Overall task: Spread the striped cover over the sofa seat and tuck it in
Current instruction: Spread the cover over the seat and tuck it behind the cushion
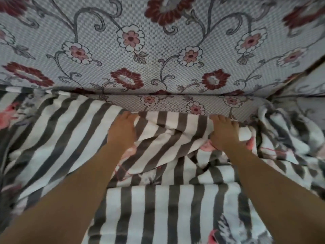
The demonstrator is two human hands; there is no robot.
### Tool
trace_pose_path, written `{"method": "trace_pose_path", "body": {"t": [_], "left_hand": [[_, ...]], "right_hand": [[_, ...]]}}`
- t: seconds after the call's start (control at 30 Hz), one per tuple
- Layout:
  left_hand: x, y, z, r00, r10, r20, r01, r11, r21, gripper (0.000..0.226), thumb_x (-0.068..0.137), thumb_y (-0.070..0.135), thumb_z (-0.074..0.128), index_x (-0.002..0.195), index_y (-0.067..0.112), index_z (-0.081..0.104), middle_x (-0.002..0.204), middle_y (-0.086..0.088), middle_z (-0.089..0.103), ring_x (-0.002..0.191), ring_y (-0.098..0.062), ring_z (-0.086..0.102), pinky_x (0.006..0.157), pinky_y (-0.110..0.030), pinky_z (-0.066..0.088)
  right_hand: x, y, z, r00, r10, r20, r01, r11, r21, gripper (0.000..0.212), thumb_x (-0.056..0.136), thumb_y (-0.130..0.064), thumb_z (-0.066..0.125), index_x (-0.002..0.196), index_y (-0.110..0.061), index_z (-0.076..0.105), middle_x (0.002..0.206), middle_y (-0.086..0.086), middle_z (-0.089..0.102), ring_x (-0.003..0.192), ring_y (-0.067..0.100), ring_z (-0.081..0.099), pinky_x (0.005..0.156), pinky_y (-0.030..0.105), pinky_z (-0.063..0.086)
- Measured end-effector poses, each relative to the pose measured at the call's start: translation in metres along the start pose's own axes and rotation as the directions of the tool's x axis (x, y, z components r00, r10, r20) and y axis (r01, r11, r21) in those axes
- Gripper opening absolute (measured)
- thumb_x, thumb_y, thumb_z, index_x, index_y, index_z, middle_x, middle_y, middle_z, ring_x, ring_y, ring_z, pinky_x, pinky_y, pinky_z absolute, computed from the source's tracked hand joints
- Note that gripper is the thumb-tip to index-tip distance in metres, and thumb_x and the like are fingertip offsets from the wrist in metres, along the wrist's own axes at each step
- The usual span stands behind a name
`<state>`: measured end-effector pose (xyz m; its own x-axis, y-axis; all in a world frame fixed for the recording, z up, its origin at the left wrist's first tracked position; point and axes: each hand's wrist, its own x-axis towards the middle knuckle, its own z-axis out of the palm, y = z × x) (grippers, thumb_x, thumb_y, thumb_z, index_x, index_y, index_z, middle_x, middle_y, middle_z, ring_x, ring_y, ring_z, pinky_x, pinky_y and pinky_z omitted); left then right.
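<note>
The striped cover, grey and white bands with pink flamingo prints, lies rumpled over the sofa seat. Its far edge reaches the seat's back on the left; in the middle and right a strip of flowered seat shows beyond it. My left hand grips the cover's far edge, fingers curled into the fabric. My right hand grips the same edge further right. A loose fold of cover bunches between the two hands. Both fingertips are hidden in the cloth.
The sofa backrest, in grey check with red and pink flowers, rises right behind the seat. A dark crease runs where backrest meets seat. At the right, the cover piles up against an armrest.
</note>
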<state>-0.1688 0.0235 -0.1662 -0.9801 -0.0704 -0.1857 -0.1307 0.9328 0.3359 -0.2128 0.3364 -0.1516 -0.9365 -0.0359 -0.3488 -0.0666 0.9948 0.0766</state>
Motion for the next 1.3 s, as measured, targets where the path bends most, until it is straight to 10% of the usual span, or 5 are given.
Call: {"method": "trace_pose_path", "body": {"t": [0.27,0.53,0.7,0.97,1.3], "left_hand": [[0.045,-0.03,0.004,0.961,-0.024,0.276,-0.076,0.935,0.347,0.063,0.087,0.018,0.055,0.144,0.02,0.028,0.13,-0.011,0.055,0.126,-0.032,0.044,0.113,-0.043,0.024],[-0.038,-0.08,-0.039,0.901,0.378,0.21,-0.426,0.863,0.272,0.044,0.061,0.016,0.077,0.102,0.01,0.06,0.104,-0.012,0.061,0.097,-0.034,0.057,0.069,-0.04,0.05],[-0.08,-0.114,-0.047,0.787,-0.074,0.612,-0.169,0.929,0.33,0.039,0.088,0.054,0.042,0.116,0.027,0.042,0.118,0.001,0.059,0.106,-0.022,0.06,0.084,-0.034,0.048],[-0.057,-0.087,-0.034,0.962,0.169,0.215,-0.236,0.912,0.336,0.055,0.077,0.02,0.065,0.13,0.026,0.05,0.142,-0.005,0.041,0.131,-0.03,0.036,0.108,-0.046,0.03],[-0.071,-0.109,-0.079,0.942,0.298,0.151,-0.326,0.918,0.224,0.013,0.071,0.003,0.067,0.082,0.009,0.067,0.09,-0.009,0.06,0.089,-0.03,0.059,0.056,-0.041,0.051]], "right_hand": [[0.028,-0.071,0.04,0.979,-0.199,0.047,0.194,0.977,0.083,0.058,0.083,-0.037,0.061,0.134,-0.024,0.039,0.143,0.004,0.038,0.134,0.027,0.031,0.11,0.047,0.018],[-0.017,-0.073,0.014,0.803,-0.597,-0.01,0.59,0.792,0.157,0.027,0.064,-0.025,0.064,0.066,-0.022,0.037,0.118,0.002,0.055,0.115,0.025,0.045,0.104,0.039,0.018],[-0.046,-0.088,0.017,0.753,-0.573,0.323,0.454,0.808,0.376,0.029,0.078,-0.046,0.067,0.087,-0.025,0.048,0.088,-0.004,0.052,0.087,0.018,0.049,0.081,0.035,0.034],[-0.048,-0.12,0.004,0.595,-0.622,0.508,0.595,0.766,0.241,0.026,0.071,-0.029,0.071,0.063,-0.018,0.049,0.081,0.002,0.05,0.081,0.02,0.047,0.072,0.031,0.033],[-0.052,-0.118,-0.02,0.354,-0.309,0.883,-0.351,0.831,0.432,0.062,0.081,-0.062,0.058,0.127,-0.019,0.055,0.118,-0.002,0.061,0.109,0.02,0.055,0.1,0.034,0.038]]}}
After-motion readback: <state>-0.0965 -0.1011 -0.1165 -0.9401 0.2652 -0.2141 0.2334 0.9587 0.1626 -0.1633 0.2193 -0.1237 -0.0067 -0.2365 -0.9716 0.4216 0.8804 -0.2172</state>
